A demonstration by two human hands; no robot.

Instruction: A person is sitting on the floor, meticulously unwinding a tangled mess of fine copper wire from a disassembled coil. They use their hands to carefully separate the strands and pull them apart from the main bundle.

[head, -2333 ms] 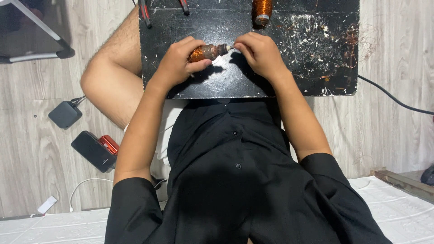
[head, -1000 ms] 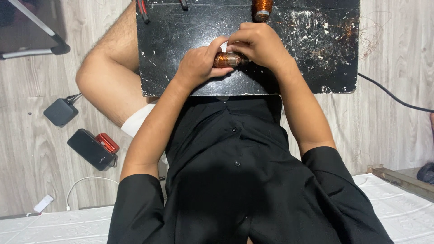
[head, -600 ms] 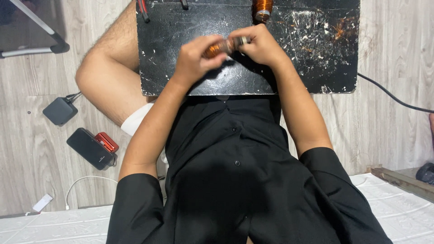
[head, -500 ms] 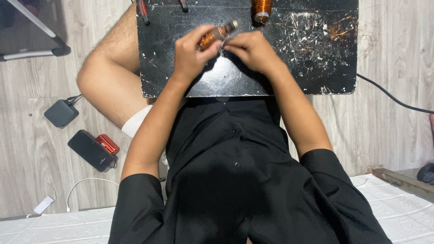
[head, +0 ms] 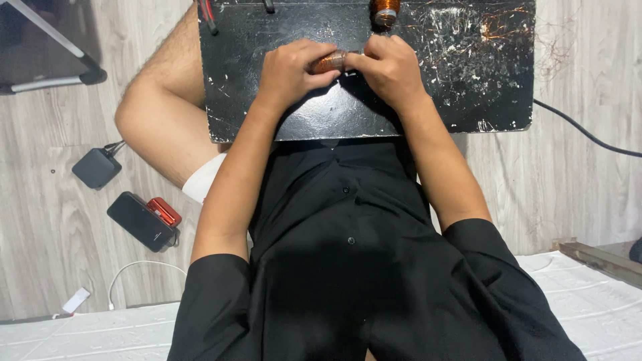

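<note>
both sets of fingers pinch a small copper-wound coil (head: pixel 328 62) between left hand (head: pixel 289 72) and right hand (head: pixel 391 70), just above the scratched black board (head: pixel 321 120). judging by this, winding work is underway; next needs steady turning.

Pale wood-grain floor (head: pixel 47 254); white tiled edge (head: pixel 87 337) along the bottom.

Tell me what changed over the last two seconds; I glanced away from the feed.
Both hands kept hold of the copper coil but turned it: its end tipped up toward the board's far edge half a second ago, and now it lies level again between the left hand and right hand. The spool, phone and black box stayed put.
</note>
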